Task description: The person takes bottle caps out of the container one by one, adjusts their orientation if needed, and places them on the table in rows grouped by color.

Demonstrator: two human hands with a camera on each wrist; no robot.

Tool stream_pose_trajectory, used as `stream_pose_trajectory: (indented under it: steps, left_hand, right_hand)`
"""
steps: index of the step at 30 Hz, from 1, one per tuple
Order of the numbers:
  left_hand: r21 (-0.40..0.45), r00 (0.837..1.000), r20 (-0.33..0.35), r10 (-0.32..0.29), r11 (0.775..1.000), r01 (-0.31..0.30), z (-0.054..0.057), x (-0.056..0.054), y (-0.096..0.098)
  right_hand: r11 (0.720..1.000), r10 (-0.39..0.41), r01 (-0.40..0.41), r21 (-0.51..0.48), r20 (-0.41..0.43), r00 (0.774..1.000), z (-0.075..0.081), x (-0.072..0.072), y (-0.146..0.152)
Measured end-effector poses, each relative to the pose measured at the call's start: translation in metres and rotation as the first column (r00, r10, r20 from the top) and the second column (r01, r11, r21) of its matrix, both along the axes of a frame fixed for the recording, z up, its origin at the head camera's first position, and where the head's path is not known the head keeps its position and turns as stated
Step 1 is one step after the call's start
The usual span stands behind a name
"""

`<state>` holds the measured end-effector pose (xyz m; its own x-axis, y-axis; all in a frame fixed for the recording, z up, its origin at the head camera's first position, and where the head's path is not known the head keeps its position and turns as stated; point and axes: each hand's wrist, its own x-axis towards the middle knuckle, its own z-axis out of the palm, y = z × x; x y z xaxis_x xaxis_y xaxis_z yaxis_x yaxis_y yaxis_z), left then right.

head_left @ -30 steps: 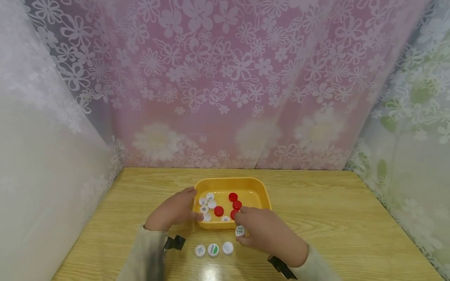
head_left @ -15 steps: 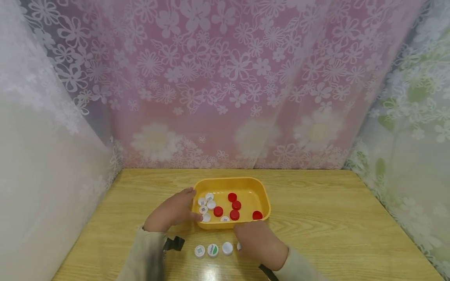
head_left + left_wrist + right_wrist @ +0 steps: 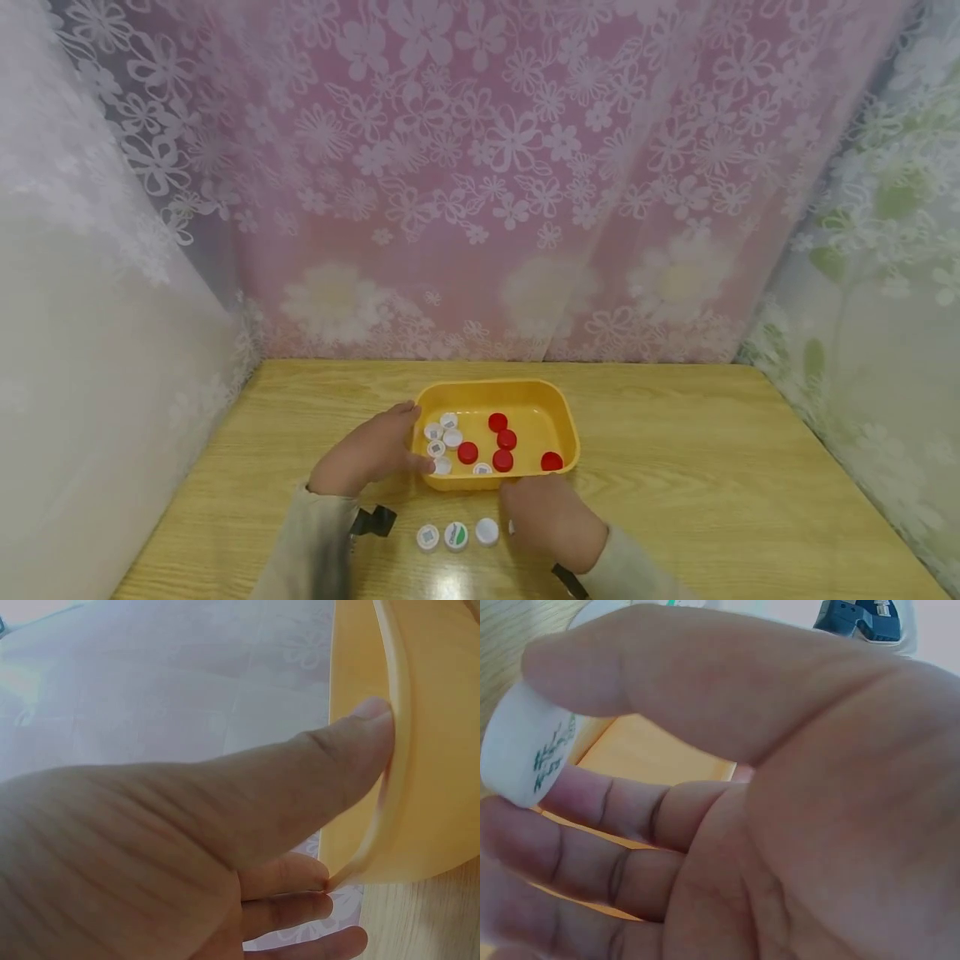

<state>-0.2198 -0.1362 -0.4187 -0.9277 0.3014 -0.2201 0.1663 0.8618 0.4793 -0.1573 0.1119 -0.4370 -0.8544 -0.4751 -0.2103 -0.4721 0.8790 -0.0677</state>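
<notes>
While a white cap (image 3: 525, 746) is pinched between the thumb and fingertips of the right hand (image 3: 551, 518), its green print is turned toward the palm. Whether the worktop (image 3: 712, 467) is touched by the held cap cannot be told, as it is mostly hidden in the head view. The left end of a yellow tray (image 3: 476, 483) is touched by the left hand (image 3: 371, 450), whose fingers are held mostly straight and whose thumb is laid on the rim. Just to the left of the held cap, a row of three white caps (image 3: 456, 537) is set in front of the tray, the middle one being marked with green. Inside the tray, six white caps (image 3: 452, 439) are gathered mostly at the left, and five red caps (image 3: 502, 460) are spread from the middle to the right front corner. Behind the worktop, a pink floral cloth (image 3: 487, 183) is hung.
</notes>
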Motion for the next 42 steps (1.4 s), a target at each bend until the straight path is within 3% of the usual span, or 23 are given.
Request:
stream_pose_trajectory:
  steps: [9,32,42]
  left_hand:
    - [-0.005,1.000,-0.001,-0.001,1.000,0.001,-0.0006,0.0017,0.0013]
    - [-0.009,1.000,-0.003,-0.005,1.000,0.005,0.0004,0.0008,0.0011]
    - [-0.011,1.000,-0.009,0.000,1.000,0.000,0.0001,0.0004,0.0012]
  right_hand:
    - [1.000,-0.001,0.001,0.017,0.020,1.000,-0.0051,-0.0019,0.0013]
    - [1.000,0.027,-0.026,0.016,-0.070,0.997,-0.0068,-0.0024,0.0000]
    - [1.000,0.003,-0.003,0.026,-0.034,0.999,-0.0058,-0.0027,-0.0004]
